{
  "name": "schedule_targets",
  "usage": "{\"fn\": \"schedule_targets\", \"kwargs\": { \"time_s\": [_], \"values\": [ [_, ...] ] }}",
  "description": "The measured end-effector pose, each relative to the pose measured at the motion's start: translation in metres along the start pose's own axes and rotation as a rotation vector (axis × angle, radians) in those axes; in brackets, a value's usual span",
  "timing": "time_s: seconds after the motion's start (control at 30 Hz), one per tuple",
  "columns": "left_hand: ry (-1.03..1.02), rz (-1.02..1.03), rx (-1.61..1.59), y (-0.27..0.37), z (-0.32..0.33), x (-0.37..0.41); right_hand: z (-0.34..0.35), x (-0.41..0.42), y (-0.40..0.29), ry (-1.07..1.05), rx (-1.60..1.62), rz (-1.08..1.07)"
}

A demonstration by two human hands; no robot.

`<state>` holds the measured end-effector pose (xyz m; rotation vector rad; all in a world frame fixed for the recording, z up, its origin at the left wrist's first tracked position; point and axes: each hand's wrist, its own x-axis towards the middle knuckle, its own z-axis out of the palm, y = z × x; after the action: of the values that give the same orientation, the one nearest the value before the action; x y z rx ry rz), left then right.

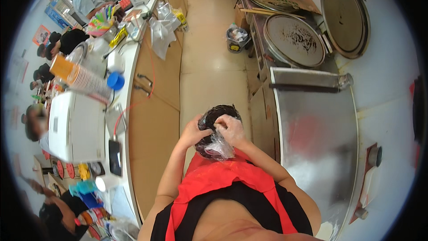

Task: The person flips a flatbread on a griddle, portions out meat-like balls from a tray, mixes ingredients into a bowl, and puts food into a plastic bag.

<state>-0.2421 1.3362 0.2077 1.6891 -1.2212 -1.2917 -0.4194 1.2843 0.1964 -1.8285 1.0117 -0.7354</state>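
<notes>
In front of the red apron (217,177), a dark rounded mass wrapped in clear plastic (214,117) is held above the floor. My left hand (195,132) grips its left edge, with the thumb lying over the top. Above its right side is my right hand (230,130), in what looks like a thin clear plastic glove, its fingertips pinched together near the middle of the mass. Crumpled clear plastic (219,147) bunches below the fingers. Whether the right fingertips pinch plastic or part of the dark contents, I cannot tell.
The left counter carries a phone (115,157), a white machine (78,127), stacked paper cups (82,77) and a blue lid (115,80). To the right stand a steel worktop (314,124) and a round griddle (294,40). A waste bin (236,38) stands ahead. People are beyond the left counter.
</notes>
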Motion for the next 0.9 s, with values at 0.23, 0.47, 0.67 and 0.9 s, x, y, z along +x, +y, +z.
{"fn": "schedule_targets", "kwargs": {
  "time_s": [0.23,0.47,0.67,0.9],
  "values": [
    [-0.103,0.077,-0.069,0.067,-0.071,0.201,-0.069,0.211,0.043,0.365,0.439,0.201],
    [-0.006,0.060,-0.120,0.087,-0.158,0.405,-0.121,0.434,0.090,0.203,0.212,0.224],
    [0.145,0.034,-0.297,0.143,-0.247,0.552,-0.152,0.652,0.105,-0.035,0.214,0.034],
    [0.024,0.081,-0.520,0.171,-0.322,0.757,-0.160,0.863,0.159,-0.315,0.628,0.201]
  ]
}}
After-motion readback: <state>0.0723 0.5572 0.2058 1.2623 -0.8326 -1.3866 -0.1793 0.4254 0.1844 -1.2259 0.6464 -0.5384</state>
